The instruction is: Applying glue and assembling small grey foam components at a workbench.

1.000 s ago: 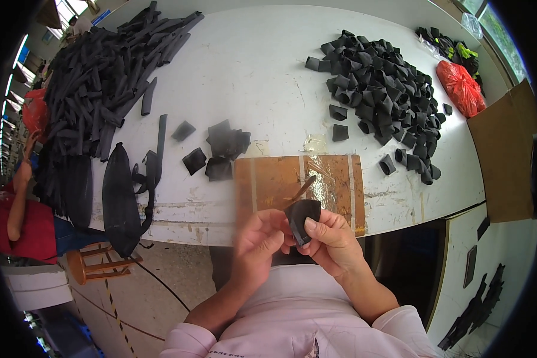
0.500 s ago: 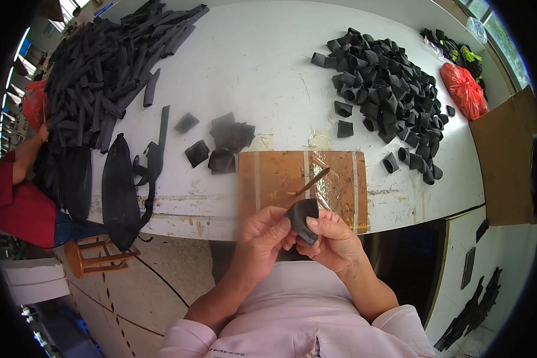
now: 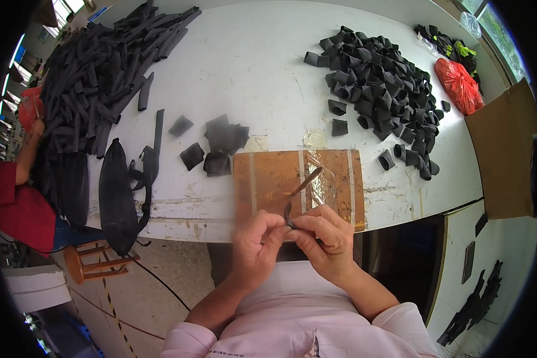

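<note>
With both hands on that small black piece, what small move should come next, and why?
Perhaps the left hand should ease its pinch while the right hand holds the small black piece: both hands pinch it and hide most of it, leaving its shape unclear.

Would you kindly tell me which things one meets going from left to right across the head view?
Co-worker's red sleeve, wooden stool, flat dark pieces, left hand, small black piece held by both hands, right hand, pile of short black loops, red plastic bag, cardboard box.
</note>
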Motion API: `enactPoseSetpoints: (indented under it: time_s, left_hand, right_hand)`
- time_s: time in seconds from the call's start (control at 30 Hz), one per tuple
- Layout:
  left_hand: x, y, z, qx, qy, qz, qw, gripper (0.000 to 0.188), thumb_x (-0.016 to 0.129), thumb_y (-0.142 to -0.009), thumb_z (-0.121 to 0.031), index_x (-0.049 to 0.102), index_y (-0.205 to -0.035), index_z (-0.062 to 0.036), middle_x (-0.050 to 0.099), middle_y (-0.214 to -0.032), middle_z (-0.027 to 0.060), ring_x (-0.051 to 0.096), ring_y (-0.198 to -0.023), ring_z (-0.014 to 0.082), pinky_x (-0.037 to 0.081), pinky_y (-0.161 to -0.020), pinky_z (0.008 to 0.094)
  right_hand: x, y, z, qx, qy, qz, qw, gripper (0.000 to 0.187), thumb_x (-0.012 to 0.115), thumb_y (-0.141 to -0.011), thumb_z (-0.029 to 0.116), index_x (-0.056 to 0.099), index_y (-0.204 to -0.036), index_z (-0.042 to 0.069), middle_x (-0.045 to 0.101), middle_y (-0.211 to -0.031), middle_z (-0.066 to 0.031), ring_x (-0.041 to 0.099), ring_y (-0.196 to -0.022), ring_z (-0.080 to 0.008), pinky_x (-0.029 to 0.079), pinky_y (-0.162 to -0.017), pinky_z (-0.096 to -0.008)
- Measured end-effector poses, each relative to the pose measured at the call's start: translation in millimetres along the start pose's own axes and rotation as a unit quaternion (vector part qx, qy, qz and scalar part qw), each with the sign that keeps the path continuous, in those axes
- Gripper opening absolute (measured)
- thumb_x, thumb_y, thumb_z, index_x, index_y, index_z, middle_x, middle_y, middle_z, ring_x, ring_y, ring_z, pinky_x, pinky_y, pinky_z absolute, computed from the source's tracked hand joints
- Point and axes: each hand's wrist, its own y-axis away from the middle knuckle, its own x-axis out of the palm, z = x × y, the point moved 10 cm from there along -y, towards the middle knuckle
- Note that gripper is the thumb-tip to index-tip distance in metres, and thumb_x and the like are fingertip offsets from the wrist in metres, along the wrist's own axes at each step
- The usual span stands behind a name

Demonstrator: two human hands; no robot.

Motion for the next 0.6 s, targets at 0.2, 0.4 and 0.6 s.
enactPoseSetpoints:
  time_s: [0.2,0.4,0.6]
  left_hand:
    - [-3.6,7.3,-23.5,0.148,-0.193,-0.115,0.963,0.009,0.059,-0.076,-0.002,0.055,-0.083,0.0001,0.060,-0.075,0.0112,0.060,-0.058,0.0172,0.047,-0.050,0.0287]
    - [-3.0,-2.8,28.9,-0.099,0.207,-0.139,0.963,0.013,0.055,-0.076,0.006,0.052,-0.086,-0.0018,0.057,-0.069,0.0063,0.044,-0.042,0.0042,0.034,-0.037,0.0163]
    - [30.3,-1.5,27.8,-0.234,0.416,0.022,0.878,0.017,0.052,-0.072,0.004,0.048,-0.088,-0.0009,0.049,-0.064,0.0019,0.033,-0.040,0.0026,0.026,-0.037,0.0180]
  right_hand:
    - [4.3,0.0,21.2,-0.118,0.138,-0.031,0.983,0.018,0.065,-0.065,-0.002,0.058,-0.081,0.002,0.053,-0.072,-0.0077,0.052,-0.056,-0.0217,0.042,-0.046,-0.0297]
    - [0.8,0.3,-3.6,-0.066,0.214,-0.099,0.969,0.018,0.063,-0.064,0.001,0.056,-0.081,0.002,0.048,-0.072,-0.0082,0.051,-0.060,-0.0226,0.043,-0.050,-0.0307]
    - [13.8,8.4,-62.0,0.278,-0.301,0.014,0.912,0.007,0.062,-0.076,0.004,0.060,-0.081,0.000,0.052,-0.069,-0.0017,0.045,-0.055,-0.0093,0.035,-0.047,-0.0220]
